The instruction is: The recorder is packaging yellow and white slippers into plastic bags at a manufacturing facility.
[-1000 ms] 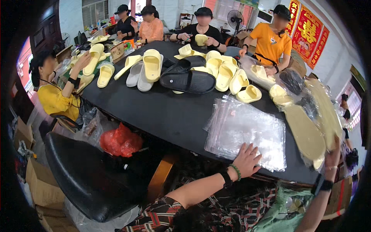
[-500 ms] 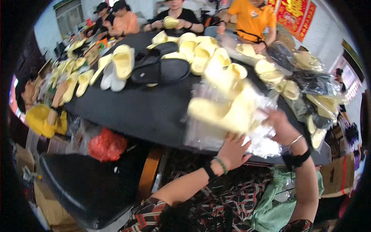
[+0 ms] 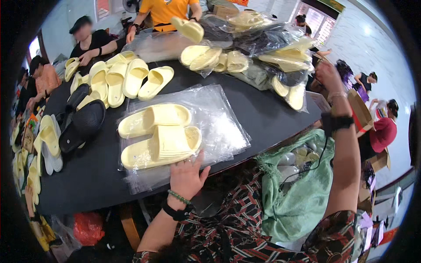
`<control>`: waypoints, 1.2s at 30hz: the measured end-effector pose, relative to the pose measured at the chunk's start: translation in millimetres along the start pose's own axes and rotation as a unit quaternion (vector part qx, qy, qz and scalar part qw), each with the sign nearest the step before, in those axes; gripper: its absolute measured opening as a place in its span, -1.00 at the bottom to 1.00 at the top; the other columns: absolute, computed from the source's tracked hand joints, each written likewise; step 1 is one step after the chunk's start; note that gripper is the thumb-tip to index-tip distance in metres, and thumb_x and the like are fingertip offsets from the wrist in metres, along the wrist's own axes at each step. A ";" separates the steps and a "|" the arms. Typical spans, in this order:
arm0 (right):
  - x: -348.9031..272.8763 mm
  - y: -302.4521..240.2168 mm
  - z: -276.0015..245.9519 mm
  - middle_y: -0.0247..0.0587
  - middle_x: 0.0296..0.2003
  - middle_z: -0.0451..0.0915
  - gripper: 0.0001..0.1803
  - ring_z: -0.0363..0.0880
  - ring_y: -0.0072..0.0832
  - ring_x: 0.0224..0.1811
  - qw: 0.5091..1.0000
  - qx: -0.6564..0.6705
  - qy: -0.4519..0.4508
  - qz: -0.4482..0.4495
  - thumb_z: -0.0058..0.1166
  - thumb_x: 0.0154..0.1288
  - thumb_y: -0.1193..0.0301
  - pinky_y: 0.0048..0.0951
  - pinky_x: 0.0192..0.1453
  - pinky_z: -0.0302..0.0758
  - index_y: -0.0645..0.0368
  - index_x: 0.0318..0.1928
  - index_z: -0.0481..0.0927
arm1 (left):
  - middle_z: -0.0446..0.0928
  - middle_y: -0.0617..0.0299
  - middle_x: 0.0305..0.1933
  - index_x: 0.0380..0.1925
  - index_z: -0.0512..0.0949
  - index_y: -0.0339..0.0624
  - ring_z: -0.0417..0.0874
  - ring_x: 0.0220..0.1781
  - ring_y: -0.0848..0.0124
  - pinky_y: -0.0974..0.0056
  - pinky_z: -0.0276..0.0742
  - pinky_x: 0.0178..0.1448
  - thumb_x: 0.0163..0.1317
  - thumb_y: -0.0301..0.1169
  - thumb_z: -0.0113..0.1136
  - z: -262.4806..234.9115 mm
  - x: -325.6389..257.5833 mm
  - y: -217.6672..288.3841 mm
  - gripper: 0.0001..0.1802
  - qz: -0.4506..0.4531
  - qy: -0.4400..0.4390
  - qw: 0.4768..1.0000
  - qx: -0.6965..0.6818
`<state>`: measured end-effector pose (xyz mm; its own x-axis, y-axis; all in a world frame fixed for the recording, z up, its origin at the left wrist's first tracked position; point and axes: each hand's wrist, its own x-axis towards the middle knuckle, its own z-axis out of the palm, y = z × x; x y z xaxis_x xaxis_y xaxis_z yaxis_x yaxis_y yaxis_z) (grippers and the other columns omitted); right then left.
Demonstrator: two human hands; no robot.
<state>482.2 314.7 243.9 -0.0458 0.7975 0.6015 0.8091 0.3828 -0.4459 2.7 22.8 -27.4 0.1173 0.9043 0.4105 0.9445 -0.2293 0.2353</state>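
Note:
A pair of pale yellow slippers lies side by side, the far slipper (image 3: 136, 125) and the near slipper (image 3: 138, 155), on a stack of clear plastic bags (image 3: 223, 118). My left hand (image 3: 188, 177) rests open on the bags, its fingertips at the near slipper's edge. My right hand (image 3: 326, 76) is raised past the table's right end, close to bagged slippers (image 3: 289, 94); its fingers are too unclear to tell whether they hold anything.
The black table (image 3: 105, 186) also bears loose yellow slippers (image 3: 116, 81), black slippers (image 3: 83, 125) and a heap of bagged pairs (image 3: 267, 39). A green woven sack (image 3: 285, 210) hangs open below the right edge. Several people work around, one in an orange shirt (image 3: 164, 8).
The view has swung to the right. The yellow slippers, blurred in motion before, now lie still on the bags. My right hand has left the bags and gone up and right.

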 end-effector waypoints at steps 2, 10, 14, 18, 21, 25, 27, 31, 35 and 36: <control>-82.2 -85.3 94.6 -0.03 -0.01 0.61 -0.49 0.60 -0.20 -0.04 0.986 0.114 -0.114 -0.038 0.20 0.36 0.37 -0.31 0.10 0.52 0.26 0.25 0.41 | 0.61 0.00 0.02 0.27 0.49 0.02 0.59 0.06 0.05 -0.06 0.37 0.19 0.33 0.04 0.08 -6.1 -10.4 -17.0 -0.41 -0.008 0.035 0.998 0.043; -219.6 -237.4 224.6 0.16 0.44 0.17 -0.36 0.08 0.17 0.51 0.927 0.118 -0.195 -0.299 0.28 0.29 0.25 -0.01 0.51 0.16 0.19 0.30 0.38 | 0.66 0.11 -0.18 0.23 0.52 0.05 0.63 -0.07 0.13 0.00 0.42 0.05 0.29 0.02 0.15 -5.0 -3.1 -11.4 -0.44 0.009 0.051 0.998 0.046; -224.3 -252.2 224.7 0.21 0.42 0.18 -0.26 0.06 0.21 0.50 0.913 0.086 -0.269 -0.295 0.19 0.32 0.05 0.08 0.44 0.22 0.23 0.34 0.32 | 0.62 0.07 -0.03 0.17 0.53 0.00 0.59 0.03 0.12 -0.03 0.43 0.06 0.28 0.00 0.17 -0.5 -2.9 -11.1 -0.47 0.005 0.040 0.999 0.027; -220.2 -234.7 200.3 0.37 0.38 0.18 -0.12 0.22 0.25 0.41 0.958 0.055 -0.210 -0.188 0.30 0.20 0.08 0.01 0.41 0.29 0.28 0.38 0.22 | 0.65 0.07 -0.17 0.21 0.52 0.05 0.62 -0.04 0.11 -0.02 0.43 0.07 0.29 0.02 0.16 -16.3 -10.1 0.4 -0.45 -0.049 -0.092 0.994 0.022; -218.6 -202.2 209.2 0.38 0.08 0.48 0.08 0.58 0.14 0.06 0.946 0.078 -0.297 -0.105 0.37 0.14 0.19 -0.10 0.12 0.56 0.29 0.47 -0.05 | 0.64 0.09 -0.30 0.17 0.57 0.10 0.64 -0.18 0.15 0.00 0.42 -0.01 0.31 0.05 0.11 1.7 -10.4 -13.0 -0.49 0.015 0.032 0.999 0.030; -211.9 -208.2 218.7 0.10 -0.29 0.66 -0.10 0.74 -0.23 -0.28 0.858 0.239 -0.448 0.080 0.20 0.27 0.46 -0.25 -0.19 0.62 0.16 0.49 -0.06 | 0.63 0.10 -0.25 0.14 0.60 0.11 0.60 -0.16 0.14 0.02 0.40 -0.02 0.29 0.05 0.14 -7.8 -10.7 -8.0 -0.50 -0.044 -0.072 0.996 0.042; -200.5 -203.8 236.0 0.08 -0.29 0.66 -0.15 0.74 -0.30 -0.28 0.854 0.335 -0.395 0.049 0.13 0.29 0.56 -0.28 -0.21 0.61 0.10 0.49 -0.02 | 0.60 0.08 -0.09 0.24 0.52 0.07 0.58 -0.09 0.12 0.01 0.40 0.04 0.29 0.01 0.16 -12.5 -3.1 -9.6 -0.44 -0.019 -0.020 0.999 0.037; -185.7 -187.0 265.3 -0.06 -0.29 0.66 -0.26 0.72 -0.34 -0.31 0.935 0.245 -0.238 -0.092 0.01 0.23 0.69 -0.32 -0.21 0.60 0.08 0.41 0.17 | 0.55 0.03 0.12 0.28 0.48 0.07 0.55 0.08 0.08 -0.01 0.37 0.18 0.29 0.02 0.15 -12.6 2.9 -8.0 -0.41 -0.015 -0.016 1.000 0.016; -193.8 -178.3 265.3 -0.10 -0.30 0.64 -0.32 0.72 -0.35 -0.37 0.926 0.227 -0.301 -0.020 0.10 0.24 0.62 -0.32 -0.24 0.62 0.13 0.37 0.22 | 0.52 0.02 0.20 0.26 0.49 0.07 0.48 0.23 0.06 -0.05 0.32 0.25 0.31 0.03 0.13 -12.1 0.3 -9.1 -0.42 -0.022 -0.021 0.999 0.009; -197.8 -178.4 261.0 -0.09 -0.31 0.64 -0.30 0.71 -0.34 -0.40 0.902 0.256 -0.340 0.073 0.14 0.25 0.58 -0.32 -0.26 0.63 0.13 0.38 0.19 | 0.52 0.02 0.20 0.26 0.49 0.07 0.48 0.23 0.06 -0.05 0.32 0.25 0.31 0.03 0.13 -12.2 -1.0 -9.0 -0.42 -0.023 -0.022 0.999 0.008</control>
<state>194.0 210.4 31.5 -0.4515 0.8912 0.0435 0.4665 0.2774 -0.8399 -9.7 19.6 -19.2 0.0874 0.9285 0.3608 0.9538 -0.1825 0.2386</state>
